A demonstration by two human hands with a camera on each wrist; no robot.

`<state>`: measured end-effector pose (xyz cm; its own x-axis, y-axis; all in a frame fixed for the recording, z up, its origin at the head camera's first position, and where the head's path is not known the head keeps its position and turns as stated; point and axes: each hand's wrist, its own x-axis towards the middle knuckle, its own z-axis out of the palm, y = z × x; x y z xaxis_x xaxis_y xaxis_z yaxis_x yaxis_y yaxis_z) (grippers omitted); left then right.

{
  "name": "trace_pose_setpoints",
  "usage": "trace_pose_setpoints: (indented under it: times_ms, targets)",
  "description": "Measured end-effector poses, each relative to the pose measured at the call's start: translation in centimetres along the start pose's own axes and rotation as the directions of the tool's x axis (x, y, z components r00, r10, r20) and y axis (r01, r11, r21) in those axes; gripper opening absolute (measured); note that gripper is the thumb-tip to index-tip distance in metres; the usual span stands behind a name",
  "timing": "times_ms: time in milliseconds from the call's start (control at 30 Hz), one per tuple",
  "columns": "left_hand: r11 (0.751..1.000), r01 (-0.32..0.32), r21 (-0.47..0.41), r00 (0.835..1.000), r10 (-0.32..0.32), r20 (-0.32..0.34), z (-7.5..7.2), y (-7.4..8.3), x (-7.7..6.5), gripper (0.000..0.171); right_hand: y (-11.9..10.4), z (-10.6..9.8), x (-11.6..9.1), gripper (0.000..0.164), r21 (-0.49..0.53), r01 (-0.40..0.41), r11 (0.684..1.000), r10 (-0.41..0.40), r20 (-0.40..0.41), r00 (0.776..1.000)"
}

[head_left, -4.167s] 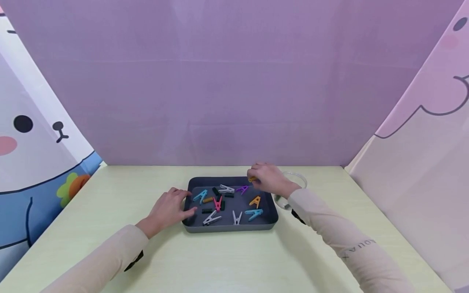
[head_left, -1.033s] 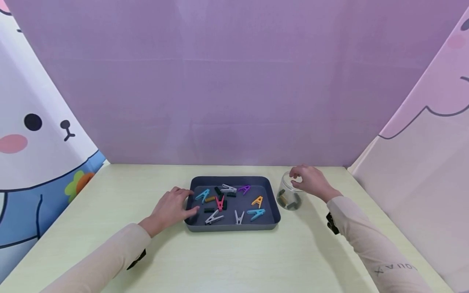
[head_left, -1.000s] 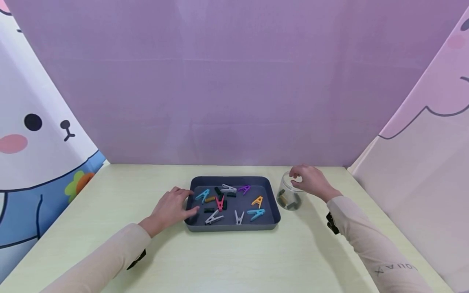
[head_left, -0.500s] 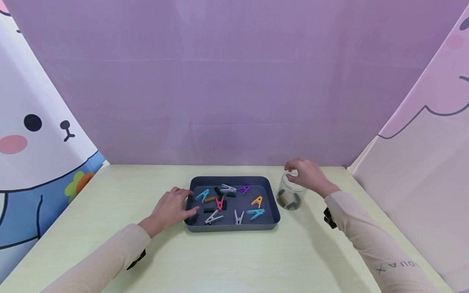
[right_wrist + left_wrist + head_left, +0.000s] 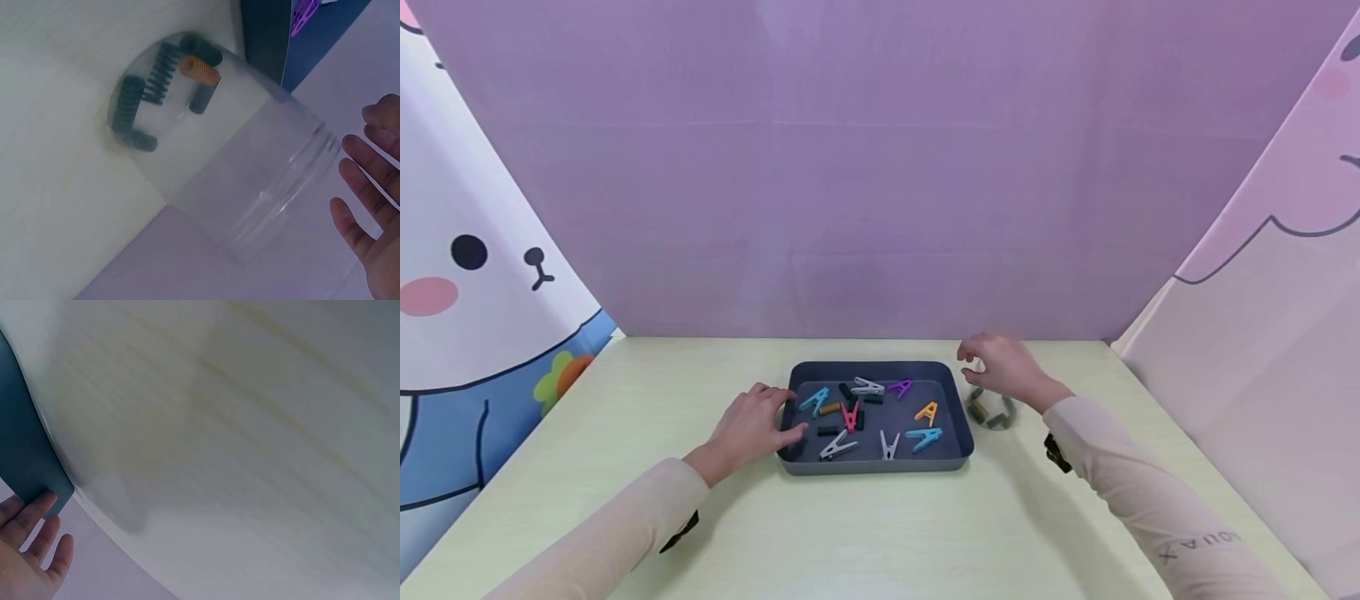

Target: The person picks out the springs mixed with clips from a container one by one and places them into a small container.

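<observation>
Our left hand (image 5: 745,427) lies spread at the tray's (image 5: 874,468) left end, while our empty, loosely bent right hand (image 5: 1006,367) hangs near the jar (image 5: 225,169) of springs (image 5: 128,103) just right of the tray, where a low sweep could topple it.

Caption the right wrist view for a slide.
Clear jar of dark springs and one orange spring, right hand near its mouth, tray beside it.

The right hand (image 5: 386,231) has its fingers near the rim of a clear jar (image 5: 231,150). At the jar's base, farthest from the hand, lie dark green springs (image 5: 128,103) and one orange spring (image 5: 201,70). On the hand's thumb side, a tray (image 5: 265,44) holds a purple clip (image 5: 304,14).
</observation>
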<state>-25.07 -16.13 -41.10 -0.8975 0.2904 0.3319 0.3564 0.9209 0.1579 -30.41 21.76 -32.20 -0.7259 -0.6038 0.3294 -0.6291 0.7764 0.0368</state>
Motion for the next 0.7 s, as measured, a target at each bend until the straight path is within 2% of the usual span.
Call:
trace_pose_setpoints:
  times_ms: [700]
  targets:
    - [1.0, 0.007, 0.008, 1.0, -0.007, -0.003, 0.2, 0.1, 0.2, 0.057, -3.9, 4.2, 1.3, 0.017, 0.0, 0.059, 0.998, -0.059, 0.114, 0.992]
